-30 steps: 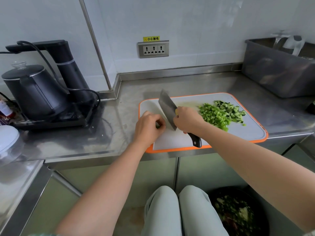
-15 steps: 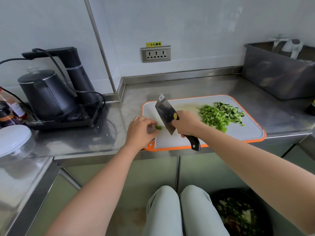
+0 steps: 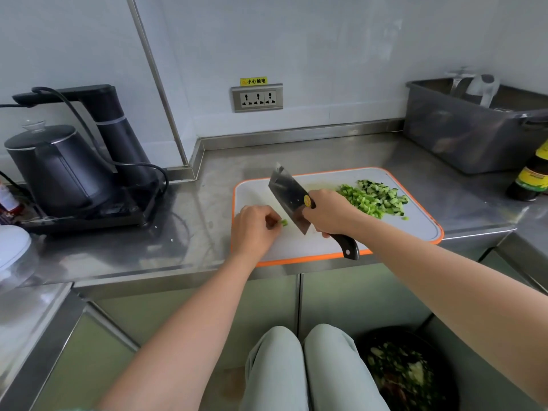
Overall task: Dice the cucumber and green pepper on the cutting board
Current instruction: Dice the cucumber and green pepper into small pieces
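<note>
Two hands over the cutting board (image 3: 421,229), close together, not touching.

- Left hand (image 3: 255,229): fingers curled, tips pinching a small green piece (image 3: 284,222) down on the board. Pepper or cucumber: cannot tell.
- Right hand (image 3: 329,215): wrapped around the cleaver (image 3: 287,194) where handle meets blade; dark handle end sticks out toward the person. Blade tilted, lying between the two hands, its near corner just right of the green piece. Whether the edge touches the board: cannot tell.
- Diced heap (image 3: 373,200): on the board just beyond and to the right of the right hand. Pale green dice nearest that hand, dark-skinned cucumber dice on the far side.
- Tabletop (image 3: 192,232): steel. Black kettle (image 3: 56,173) well left of the left hand; dark bottle (image 3: 533,176) and grey bin (image 3: 462,137) well right of the right hand.
</note>
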Motion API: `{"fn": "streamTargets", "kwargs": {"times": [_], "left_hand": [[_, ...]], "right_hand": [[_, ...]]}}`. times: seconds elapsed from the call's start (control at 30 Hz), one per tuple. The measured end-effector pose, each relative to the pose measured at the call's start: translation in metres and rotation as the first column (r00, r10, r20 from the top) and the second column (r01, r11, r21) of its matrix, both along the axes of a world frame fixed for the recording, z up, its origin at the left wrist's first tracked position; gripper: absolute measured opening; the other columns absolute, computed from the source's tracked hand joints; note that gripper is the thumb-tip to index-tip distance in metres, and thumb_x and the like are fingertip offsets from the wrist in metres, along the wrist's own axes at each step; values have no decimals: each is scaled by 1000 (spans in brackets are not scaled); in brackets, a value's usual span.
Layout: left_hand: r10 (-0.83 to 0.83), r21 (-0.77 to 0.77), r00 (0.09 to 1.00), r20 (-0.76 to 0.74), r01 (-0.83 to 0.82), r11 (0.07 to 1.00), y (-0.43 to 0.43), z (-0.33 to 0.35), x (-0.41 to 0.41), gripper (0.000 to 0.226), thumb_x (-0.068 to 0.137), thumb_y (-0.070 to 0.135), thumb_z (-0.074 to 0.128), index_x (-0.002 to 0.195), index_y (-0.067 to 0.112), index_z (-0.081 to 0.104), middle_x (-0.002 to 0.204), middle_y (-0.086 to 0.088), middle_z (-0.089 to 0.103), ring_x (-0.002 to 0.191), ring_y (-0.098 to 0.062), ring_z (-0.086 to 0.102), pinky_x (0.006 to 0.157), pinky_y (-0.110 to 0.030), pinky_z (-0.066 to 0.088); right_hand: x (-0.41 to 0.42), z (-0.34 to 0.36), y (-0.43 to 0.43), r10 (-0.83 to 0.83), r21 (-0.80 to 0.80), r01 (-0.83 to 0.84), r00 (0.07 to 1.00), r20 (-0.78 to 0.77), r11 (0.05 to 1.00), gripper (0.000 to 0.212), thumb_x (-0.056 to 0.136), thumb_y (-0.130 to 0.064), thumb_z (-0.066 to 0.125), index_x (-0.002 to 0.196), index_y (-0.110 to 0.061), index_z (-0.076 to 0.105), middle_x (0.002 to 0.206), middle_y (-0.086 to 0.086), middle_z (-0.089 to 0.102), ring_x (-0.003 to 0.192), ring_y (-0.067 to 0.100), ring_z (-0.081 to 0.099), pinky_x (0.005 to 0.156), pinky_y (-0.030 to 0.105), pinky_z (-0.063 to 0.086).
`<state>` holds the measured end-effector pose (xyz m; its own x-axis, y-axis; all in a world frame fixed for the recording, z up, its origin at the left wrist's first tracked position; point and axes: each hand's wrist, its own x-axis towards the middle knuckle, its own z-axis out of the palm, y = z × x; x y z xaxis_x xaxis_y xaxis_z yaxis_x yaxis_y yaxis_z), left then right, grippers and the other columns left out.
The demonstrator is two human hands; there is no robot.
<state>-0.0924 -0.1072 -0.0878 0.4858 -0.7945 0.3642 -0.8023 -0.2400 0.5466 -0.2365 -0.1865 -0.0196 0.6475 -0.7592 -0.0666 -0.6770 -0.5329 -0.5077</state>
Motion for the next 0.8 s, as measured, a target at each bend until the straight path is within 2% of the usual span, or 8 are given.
{"fn": "streamTargets", "kwargs": {"times": [0.17,0.33,0.43,0.5,0.57,0.63,0.7,0.8], "left_hand": [[53,-13,995,-88,-54,998,2,-2,1,5,75,22,71,78,24,75,78,8,72,79,-13,65,65,-23,46],[30,-18,997,-76,-31,999,3,-1,2,6,75,27,72,78,23,76,79,7,73,78,-14,65,64,-24,44],[24,-29,997,-73,-27,999,3,-3,2,7,74,26,71,75,22,76,77,6,73,79,-18,65,66,-30,51],[18,-34,997,-79,-21,999,3,-5,3,7,74,24,70,74,23,77,76,7,73,79,-19,65,66,-31,52],[9,-50,997,-80,-13,999,4,-7,5,7,73,22,70,75,23,77,76,8,73,80,-20,65,67,-30,52],[-4,-70,996,-86,-3,998,4,-7,5,7,73,18,71,75,21,77,75,7,73,77,-18,65,66,-25,48],[-13,-83,995,-98,5,997,3,-6,4,5,72,15,73,74,19,76,74,5,74,71,-13,65,64,-19,44],[0,-76,993,-116,-8,997,2,-5,4,3,71,14,75,72,17,75,73,5,73,69,-11,65,61,-12,41]], "right_hand": [[8,7,14,48,-69,-57,991,-123,996,17,88,-11,41,72,-12,38,71,11,60,45,22,58,50,26,43],[14,4,20,31,-153,-68,972,-231,986,17,86,-10,42,70,-15,38,65,4,55,43,16,52,46,23,33],[19,-3,22,17,-183,-64,968,-248,981,14,87,-11,41,74,-13,36,70,2,50,56,23,52,53,25,36],[24,-5,22,0,-187,-42,975,-222,981,3,88,-12,42,85,-13,40,80,5,50,70,26,53,64,26,38],[25,-8,19,-27,-167,-3,984,-176,986,3,89,-13,42,91,-13,39,86,7,50,76,29,54,67,28,38],[24,-8,15,-50,-151,31,991,-126,988,4,90,-13,41,88,-11,39,86,8,51,72,29,57,63,28,39],[20,-6,11,-52,-124,42,996,-74,991,9,90,-12,41,81,-10,39,78,8,54,57,29,59,56,29,43],[15,1,12,2,-93,-8,998,-57,996,8,90,-10,40,82,-8,43,70,9,56,46,24,59,49,27,44]]}}
